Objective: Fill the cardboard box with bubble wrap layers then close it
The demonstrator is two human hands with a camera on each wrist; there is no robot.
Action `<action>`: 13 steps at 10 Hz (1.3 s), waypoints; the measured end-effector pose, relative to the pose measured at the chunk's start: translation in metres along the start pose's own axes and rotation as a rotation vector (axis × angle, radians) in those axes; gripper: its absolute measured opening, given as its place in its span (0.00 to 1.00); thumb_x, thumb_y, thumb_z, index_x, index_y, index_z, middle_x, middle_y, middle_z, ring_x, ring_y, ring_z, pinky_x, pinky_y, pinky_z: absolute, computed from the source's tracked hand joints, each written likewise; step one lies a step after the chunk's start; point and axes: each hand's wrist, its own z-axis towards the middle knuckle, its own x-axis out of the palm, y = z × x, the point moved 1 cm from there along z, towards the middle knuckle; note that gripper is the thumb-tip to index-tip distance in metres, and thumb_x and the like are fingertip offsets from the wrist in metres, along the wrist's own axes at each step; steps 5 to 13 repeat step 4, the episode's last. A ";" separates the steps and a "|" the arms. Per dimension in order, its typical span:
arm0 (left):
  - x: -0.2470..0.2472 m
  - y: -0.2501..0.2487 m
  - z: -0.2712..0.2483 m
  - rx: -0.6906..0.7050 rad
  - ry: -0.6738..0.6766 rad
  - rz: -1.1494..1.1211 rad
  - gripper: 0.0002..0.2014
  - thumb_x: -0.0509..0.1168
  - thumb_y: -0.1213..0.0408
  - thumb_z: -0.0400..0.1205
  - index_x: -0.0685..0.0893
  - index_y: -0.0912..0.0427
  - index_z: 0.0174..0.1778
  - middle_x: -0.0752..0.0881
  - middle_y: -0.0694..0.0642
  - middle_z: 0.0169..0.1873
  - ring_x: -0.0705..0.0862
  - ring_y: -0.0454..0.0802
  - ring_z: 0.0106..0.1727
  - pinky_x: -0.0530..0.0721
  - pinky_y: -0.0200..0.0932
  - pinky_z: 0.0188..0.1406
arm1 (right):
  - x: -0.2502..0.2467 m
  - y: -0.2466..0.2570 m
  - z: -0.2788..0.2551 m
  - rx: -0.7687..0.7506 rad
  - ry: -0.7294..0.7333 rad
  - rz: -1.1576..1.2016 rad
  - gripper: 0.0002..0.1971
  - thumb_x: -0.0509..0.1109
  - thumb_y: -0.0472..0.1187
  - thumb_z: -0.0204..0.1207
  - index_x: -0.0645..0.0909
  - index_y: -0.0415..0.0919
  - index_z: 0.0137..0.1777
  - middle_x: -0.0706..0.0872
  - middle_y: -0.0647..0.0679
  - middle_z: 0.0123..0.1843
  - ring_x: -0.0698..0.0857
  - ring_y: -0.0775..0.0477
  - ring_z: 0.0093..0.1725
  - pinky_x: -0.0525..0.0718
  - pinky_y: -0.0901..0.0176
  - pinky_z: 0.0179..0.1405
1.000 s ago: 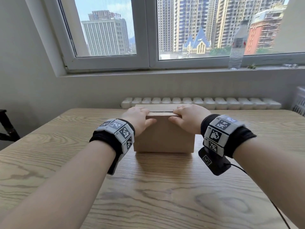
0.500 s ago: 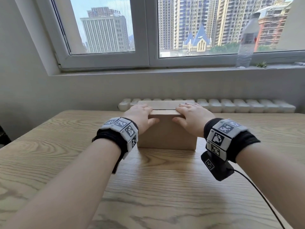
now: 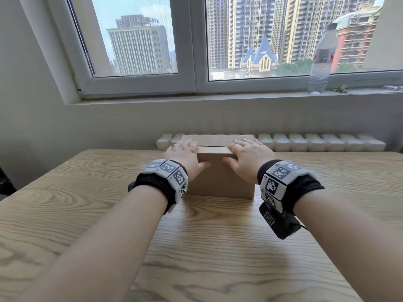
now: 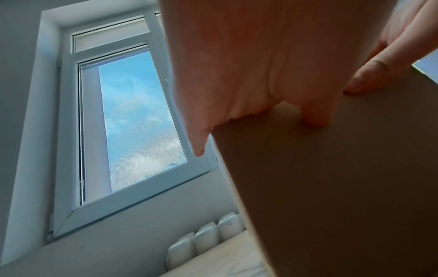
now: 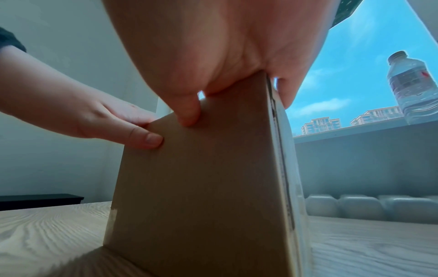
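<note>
Seam (image 3: 212, 146) shows overhead only; wrist views reveal thumbs (image 5: 188, 112) seemingly pressing box (image 5: 201, 187).

Pale wood-grain table (image 3: 218, 247) in the foreground, close to a white wall (image 3: 109, 127). Beyond its far edge, a white ribbed radiator (image 3: 316, 142). Above, a wide white-framed window (image 3: 195, 51) over a sill (image 3: 218, 98) — bright daylight, blue sky, tall tower blocks and a blue-roofed building outside. On the sill at right, a clear plastic bottle (image 3: 321, 59), upright. At far left, dark furniture (image 5: 40, 200), only partly seen.
</note>
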 end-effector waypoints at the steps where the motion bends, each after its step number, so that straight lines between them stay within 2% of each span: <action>1: -0.001 -0.003 -0.007 -0.011 0.017 0.025 0.38 0.54 0.41 0.82 0.50 0.57 0.83 0.51 0.54 0.84 0.49 0.51 0.85 0.51 0.54 0.83 | -0.003 -0.001 -0.002 0.006 0.037 -0.012 0.30 0.50 0.59 0.82 0.59 0.46 0.81 0.59 0.50 0.84 0.55 0.49 0.84 0.52 0.47 0.84; 2: -0.008 -0.004 -0.015 -0.006 0.073 0.040 0.36 0.52 0.44 0.85 0.47 0.56 0.84 0.48 0.54 0.85 0.47 0.50 0.85 0.48 0.54 0.84 | -0.008 -0.003 -0.005 0.016 0.078 -0.001 0.32 0.53 0.57 0.82 0.52 0.46 0.84 0.53 0.51 0.86 0.50 0.50 0.85 0.47 0.45 0.84; 3: -0.012 -0.007 -0.026 0.006 0.082 0.024 0.33 0.50 0.46 0.86 0.47 0.55 0.84 0.47 0.53 0.85 0.47 0.50 0.85 0.48 0.54 0.84 | -0.010 -0.003 -0.013 0.025 0.061 0.041 0.32 0.53 0.55 0.83 0.51 0.46 0.84 0.51 0.51 0.86 0.49 0.51 0.85 0.45 0.46 0.85; 4: -0.017 -0.012 -0.032 0.042 0.050 -0.006 0.32 0.51 0.47 0.86 0.51 0.56 0.83 0.49 0.54 0.84 0.50 0.51 0.85 0.51 0.53 0.84 | -0.015 -0.003 -0.021 0.019 0.033 0.051 0.31 0.52 0.54 0.83 0.51 0.45 0.84 0.52 0.51 0.86 0.49 0.50 0.85 0.46 0.47 0.85; 13: -0.017 -0.012 -0.032 0.042 0.050 -0.006 0.32 0.51 0.47 0.86 0.51 0.56 0.83 0.49 0.54 0.84 0.50 0.51 0.85 0.51 0.53 0.84 | -0.015 -0.003 -0.021 0.019 0.033 0.051 0.31 0.52 0.54 0.83 0.51 0.45 0.84 0.52 0.51 0.86 0.49 0.50 0.85 0.46 0.47 0.85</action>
